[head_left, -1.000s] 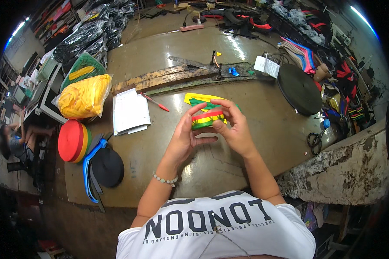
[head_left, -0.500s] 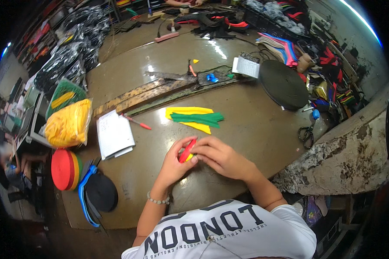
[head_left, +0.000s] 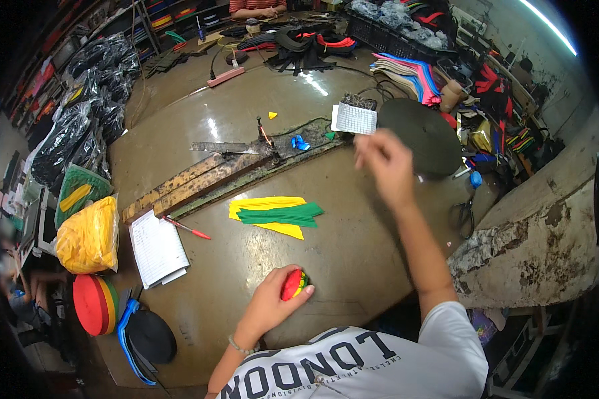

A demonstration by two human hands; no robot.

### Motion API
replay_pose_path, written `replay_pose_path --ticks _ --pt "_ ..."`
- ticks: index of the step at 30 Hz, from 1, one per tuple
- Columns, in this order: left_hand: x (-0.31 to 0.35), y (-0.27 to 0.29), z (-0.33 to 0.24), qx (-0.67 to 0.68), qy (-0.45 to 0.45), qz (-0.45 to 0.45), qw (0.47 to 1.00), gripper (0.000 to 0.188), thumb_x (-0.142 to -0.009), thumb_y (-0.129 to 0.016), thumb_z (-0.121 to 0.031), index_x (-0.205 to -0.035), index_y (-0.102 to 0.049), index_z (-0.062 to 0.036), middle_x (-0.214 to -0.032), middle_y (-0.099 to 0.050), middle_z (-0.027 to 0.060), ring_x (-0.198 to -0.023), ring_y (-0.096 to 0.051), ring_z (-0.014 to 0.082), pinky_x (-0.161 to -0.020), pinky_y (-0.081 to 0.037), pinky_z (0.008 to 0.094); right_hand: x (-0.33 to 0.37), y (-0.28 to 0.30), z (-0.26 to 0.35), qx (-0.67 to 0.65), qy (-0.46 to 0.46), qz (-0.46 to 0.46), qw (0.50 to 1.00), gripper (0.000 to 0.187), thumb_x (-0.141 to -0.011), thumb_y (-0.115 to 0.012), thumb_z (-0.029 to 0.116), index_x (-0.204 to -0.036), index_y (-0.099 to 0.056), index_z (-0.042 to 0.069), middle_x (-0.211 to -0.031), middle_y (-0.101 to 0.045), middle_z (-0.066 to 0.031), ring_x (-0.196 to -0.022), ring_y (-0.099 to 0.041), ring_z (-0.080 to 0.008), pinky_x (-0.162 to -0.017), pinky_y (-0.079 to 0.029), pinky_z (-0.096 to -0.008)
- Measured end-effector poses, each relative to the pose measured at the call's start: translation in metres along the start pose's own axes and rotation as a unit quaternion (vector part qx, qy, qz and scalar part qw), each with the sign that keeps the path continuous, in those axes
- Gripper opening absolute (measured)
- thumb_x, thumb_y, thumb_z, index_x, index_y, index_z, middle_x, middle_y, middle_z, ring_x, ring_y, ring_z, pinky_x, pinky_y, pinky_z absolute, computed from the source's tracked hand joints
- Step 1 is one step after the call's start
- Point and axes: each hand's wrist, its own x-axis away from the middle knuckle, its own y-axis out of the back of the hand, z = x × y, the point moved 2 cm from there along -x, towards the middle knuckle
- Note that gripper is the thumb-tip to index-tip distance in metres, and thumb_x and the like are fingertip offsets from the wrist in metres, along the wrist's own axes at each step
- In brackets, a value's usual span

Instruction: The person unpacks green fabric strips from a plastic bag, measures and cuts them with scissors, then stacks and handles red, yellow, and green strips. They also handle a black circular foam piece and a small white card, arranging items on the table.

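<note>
Coil of flat red, yellow and green patterned strap [head_left: 291, 284] is seemingly calling for a snug, even grip around its rim: a loose hold would be letting layers slip, while a hard squeeze would be bending the round shape. With only 1 hand supporting it, thumb and fingers are best pressing from opposite sides.

The person's bare left hand [head_left: 271, 298] is cradling the coil low over the glossy brown tabletop [head_left: 359, 266]. Its thumb is lying along the near side, its index finger is curving around the far side, and the red face is showing between them; the remaining fingers are mostly hiding from view.

The bare right hand [head_left: 385, 159] is hovering well apart from the coil, near a small white lined paper pad [head_left: 353, 118]. Its fingers are looking loosely bent but blurred; I cannot tell whether the tips are meeting or pinching anything. Flat yellow fabric strips [head_left: 256, 203] are lying partly under green fabric strips [head_left: 279, 215], beyond the coil.
</note>
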Motion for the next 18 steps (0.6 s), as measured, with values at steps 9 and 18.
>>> replay_pose_path --ticks 9,18 --pt "-0.004 -0.005 0.013 -0.271 -0.088 -0.139 0.948 0.051 -0.075 -0.072 -0.035 -0.117 -0.056 -0.0094 -0.111 -0.052 0.0152 -0.105 -0.046 0.0341 -0.090 -0.040 0.0453 -0.175 0.022 -0.109 0.405 0.110 0.175 0.890 0.017 -0.080 -0.065 0.013 -0.092 -0.070 0.003 -0.090 -0.064 -0.0169 -0.084 -0.062 -0.0326 -0.074 -0.049 -0.0377" --pt "0.002 0.004 0.006 -0.302 -0.113 -0.053 0.945 0.061 -0.076 -0.072 -0.032 -0.131 -0.049 -0.0184 -0.125 -0.046 0.0162 -0.114 -0.042 0.0378 -0.099 -0.034 0.0466 -0.184 0.027 -0.118 0.415 0.105 0.223 0.876 0.015 -0.079 -0.065 0.010 -0.089 -0.069 0.000 -0.084 -0.067 -0.0173 -0.079 -0.065 -0.0320 -0.072 -0.050 -0.0374"
